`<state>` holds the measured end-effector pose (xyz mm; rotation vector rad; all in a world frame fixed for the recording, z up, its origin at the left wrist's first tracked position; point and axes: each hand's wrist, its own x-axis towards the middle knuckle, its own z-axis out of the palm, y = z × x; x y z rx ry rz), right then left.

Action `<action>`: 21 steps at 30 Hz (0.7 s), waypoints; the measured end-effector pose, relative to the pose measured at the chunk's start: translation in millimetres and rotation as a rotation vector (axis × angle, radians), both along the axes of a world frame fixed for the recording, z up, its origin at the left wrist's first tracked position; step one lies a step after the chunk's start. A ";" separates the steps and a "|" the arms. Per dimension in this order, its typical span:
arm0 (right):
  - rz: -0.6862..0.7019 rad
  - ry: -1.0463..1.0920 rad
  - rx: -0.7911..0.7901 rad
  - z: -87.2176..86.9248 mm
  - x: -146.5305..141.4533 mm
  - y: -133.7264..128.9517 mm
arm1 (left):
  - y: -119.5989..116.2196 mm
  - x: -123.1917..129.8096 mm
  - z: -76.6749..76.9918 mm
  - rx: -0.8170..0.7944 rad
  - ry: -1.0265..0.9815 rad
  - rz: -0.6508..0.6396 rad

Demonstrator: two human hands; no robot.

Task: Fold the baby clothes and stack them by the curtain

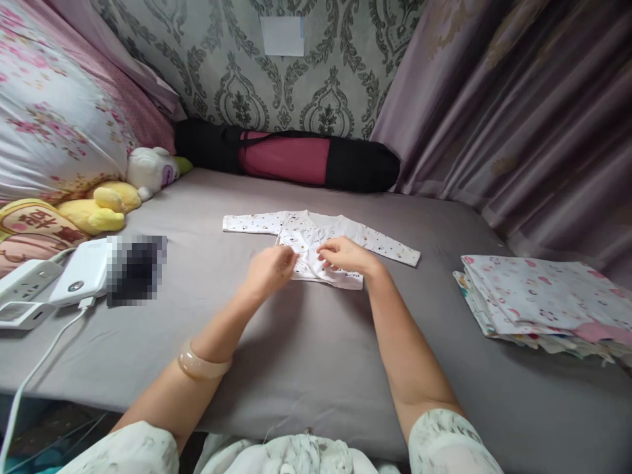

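A small white baby shirt (316,230) with a tiny scattered print lies on the grey sheet, sleeves spread to both sides and front panels crossed over. Over its left front, my left hand (274,268) is closed in a pinch, with what looks like a thin white tie string at the fingertips. My right hand (345,255) hovers over the right front, its fingers curled and thumb near the index finger. Whatever it pinches is too small to make out. Both hands partly cover the shirt's lower front.
Folded printed cloths (543,296) are stacked at the right. On the left are a white power bank (81,273), a power strip (29,280), a cable (47,362) and plush toys (106,207). A black and red long bag (286,158) lies along the wall.
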<state>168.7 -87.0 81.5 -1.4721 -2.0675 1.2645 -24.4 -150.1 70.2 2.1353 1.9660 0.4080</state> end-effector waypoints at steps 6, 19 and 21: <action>-0.322 -0.096 -0.051 10.1 60.7 -6.1 | 17.7 -42.9 -2.1 -0.255 -0.085 0.214; -0.383 -0.275 -0.255 -27.9 70.5 -36.1 | 17.3 -43.8 -9.4 -0.561 -0.602 0.180; -0.400 -0.262 -0.251 -29.3 71.6 -36.0 | 18.6 -47.4 -10.8 -0.567 -0.590 0.199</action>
